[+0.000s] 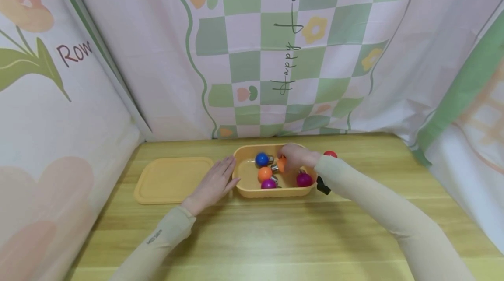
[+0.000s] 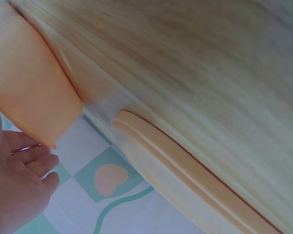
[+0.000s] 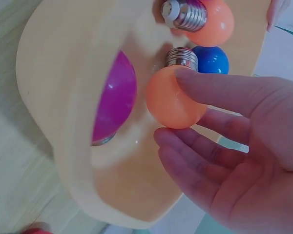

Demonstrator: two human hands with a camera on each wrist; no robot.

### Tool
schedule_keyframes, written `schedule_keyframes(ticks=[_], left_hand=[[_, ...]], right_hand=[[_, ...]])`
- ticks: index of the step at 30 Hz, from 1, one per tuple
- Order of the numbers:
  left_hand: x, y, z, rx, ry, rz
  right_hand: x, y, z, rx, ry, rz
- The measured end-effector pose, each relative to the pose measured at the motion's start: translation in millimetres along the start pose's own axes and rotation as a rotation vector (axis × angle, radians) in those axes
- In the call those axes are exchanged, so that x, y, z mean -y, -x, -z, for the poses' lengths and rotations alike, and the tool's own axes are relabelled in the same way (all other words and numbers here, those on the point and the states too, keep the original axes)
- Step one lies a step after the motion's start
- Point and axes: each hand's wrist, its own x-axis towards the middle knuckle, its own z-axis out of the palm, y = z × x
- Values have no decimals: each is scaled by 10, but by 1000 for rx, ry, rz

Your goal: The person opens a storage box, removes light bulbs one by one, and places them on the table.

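A yellow plastic box [image 1: 275,193] stands on the table with several coloured light bulbs inside. My right hand [image 1: 296,156] reaches into it and pinches an orange light bulb [image 3: 173,100] between thumb and fingers, its metal screw base pointing away from the palm. Close by in the box are a blue bulb [image 1: 261,159], a second orange bulb [image 1: 265,174] and two purple bulbs, one at the front [image 1: 269,184] and one at the right end [image 1: 304,180]. Against the box's left end rests my left hand [image 1: 214,181], its fingers nearly straight along the rim.
To the left of the box lies a flat yellow lid [image 1: 173,180], partly behind my left hand. A red round thing [image 1: 330,154] and a black object [image 1: 323,186] show around my right sleeve, both partly hidden. A patterned curtain [image 1: 244,66] hangs behind the wooden table [image 1: 252,237].
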Motion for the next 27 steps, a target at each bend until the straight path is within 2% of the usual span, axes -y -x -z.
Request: schedule_keyframes(ticks=[9, 27], left_hand=[[-4, -8, 0, -4, -17, -6], [-23, 2, 26, -33, -21, -18]], right_hand=[[-89, 102, 56, -35, -74, 56], [-334, 325, 93, -180, -64, 125]])
